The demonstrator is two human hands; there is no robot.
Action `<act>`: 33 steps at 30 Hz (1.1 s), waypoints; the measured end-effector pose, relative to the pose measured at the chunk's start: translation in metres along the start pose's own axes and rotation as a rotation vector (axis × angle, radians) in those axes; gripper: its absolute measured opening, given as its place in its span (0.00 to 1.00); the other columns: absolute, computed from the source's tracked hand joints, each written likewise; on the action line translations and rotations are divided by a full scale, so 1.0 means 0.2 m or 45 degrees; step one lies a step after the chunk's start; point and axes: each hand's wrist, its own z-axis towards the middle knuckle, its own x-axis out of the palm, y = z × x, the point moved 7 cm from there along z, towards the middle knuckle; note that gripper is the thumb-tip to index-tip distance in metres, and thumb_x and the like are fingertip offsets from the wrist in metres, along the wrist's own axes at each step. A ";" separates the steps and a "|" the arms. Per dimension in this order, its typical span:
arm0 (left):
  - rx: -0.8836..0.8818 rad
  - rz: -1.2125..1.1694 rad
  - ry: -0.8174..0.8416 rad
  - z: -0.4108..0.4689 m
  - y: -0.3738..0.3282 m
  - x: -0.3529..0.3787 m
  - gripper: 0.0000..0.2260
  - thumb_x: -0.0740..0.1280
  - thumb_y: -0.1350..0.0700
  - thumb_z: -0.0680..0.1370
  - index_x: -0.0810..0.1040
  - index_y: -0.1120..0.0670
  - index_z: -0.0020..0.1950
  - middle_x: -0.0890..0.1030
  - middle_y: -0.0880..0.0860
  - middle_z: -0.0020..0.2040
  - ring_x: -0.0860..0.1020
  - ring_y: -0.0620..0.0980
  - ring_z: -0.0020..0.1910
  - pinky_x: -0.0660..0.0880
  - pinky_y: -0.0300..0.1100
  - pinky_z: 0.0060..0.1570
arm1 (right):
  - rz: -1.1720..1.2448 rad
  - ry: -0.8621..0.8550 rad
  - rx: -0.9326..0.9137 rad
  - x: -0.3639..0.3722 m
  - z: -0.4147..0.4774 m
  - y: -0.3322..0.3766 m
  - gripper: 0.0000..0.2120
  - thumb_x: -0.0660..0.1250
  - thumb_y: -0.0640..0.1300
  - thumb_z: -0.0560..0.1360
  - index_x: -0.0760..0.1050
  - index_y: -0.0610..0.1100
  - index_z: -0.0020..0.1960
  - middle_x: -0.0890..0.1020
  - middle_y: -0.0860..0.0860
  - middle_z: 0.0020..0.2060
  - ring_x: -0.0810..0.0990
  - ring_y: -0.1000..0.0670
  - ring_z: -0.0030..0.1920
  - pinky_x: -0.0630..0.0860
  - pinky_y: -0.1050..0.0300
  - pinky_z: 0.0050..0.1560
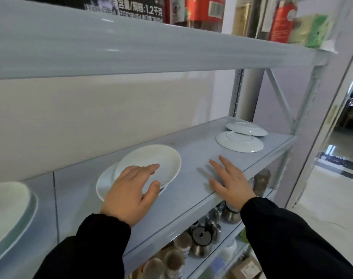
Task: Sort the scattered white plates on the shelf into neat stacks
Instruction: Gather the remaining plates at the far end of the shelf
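On the middle shelf (191, 190) of a pale grey metal rack, white plates lie in three groups. At centre-left, two plates sit upright, one on the other: the top plate (151, 164) is shifted to the rear and right, so that the left and front rim of the bottom plate (103, 186) is exposed. The left hand (129, 190) is over the front edge of this pair, palm down, fingers loosely spread and slightly curled; the thumb lies against the front rim of the top plate and the fingertips reach over its surface. The hand is not clenched, and whether it grips the plate or only rests on it cannot be told. The right hand (230, 184) lies open and flat on bare shelf surface near the front lip, fingers spread and pointing toward the rear; it holds nothing and is apart from every plate. At the right rear of the shelf, two plates lie upside down with foot rings up: the near plate (239, 141) and the far plate (246, 128), the far one overlapping the rear rim of the near one. At the far left edge of the view, a further stack (8, 208) of plates is partly cut off and blurred. Both arms wear black sleeves. The upper shelf carries packaged goods and bottles; the lower shelves carry metal pots and jars.
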 end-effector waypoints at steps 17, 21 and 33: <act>0.184 -0.015 0.158 0.27 -0.58 0.41 0.21 0.53 0.37 0.79 0.65 0.37 0.72 0.71 0.34 0.64 0.65 0.34 0.66 0.56 0.24 0.61 | -0.023 -0.060 0.002 -0.33 -0.17 -0.46 0.36 0.55 0.70 0.76 0.47 0.64 0.79 0.43 0.56 0.80 0.34 0.54 0.78 0.41 0.49 0.78; 0.177 0.006 0.244 0.46 -0.74 0.71 0.26 0.51 0.35 0.77 0.60 0.38 0.75 0.67 0.36 0.69 0.60 0.33 0.68 0.52 0.22 0.61 | -0.013 -0.077 0.021 -0.42 -0.14 -0.69 0.37 0.54 0.71 0.74 0.47 0.64 0.79 0.42 0.56 0.80 0.34 0.54 0.78 0.44 0.47 0.79; 0.018 0.253 0.553 1.02 -0.93 1.45 0.36 0.55 0.37 0.79 0.42 0.48 0.80 0.45 0.46 0.80 0.42 0.47 0.78 0.47 0.45 0.76 | 0.016 -0.036 -0.070 -0.54 0.06 -1.14 0.37 0.57 0.69 0.73 0.44 0.67 0.77 0.37 0.59 0.79 0.29 0.58 0.76 0.40 0.51 0.78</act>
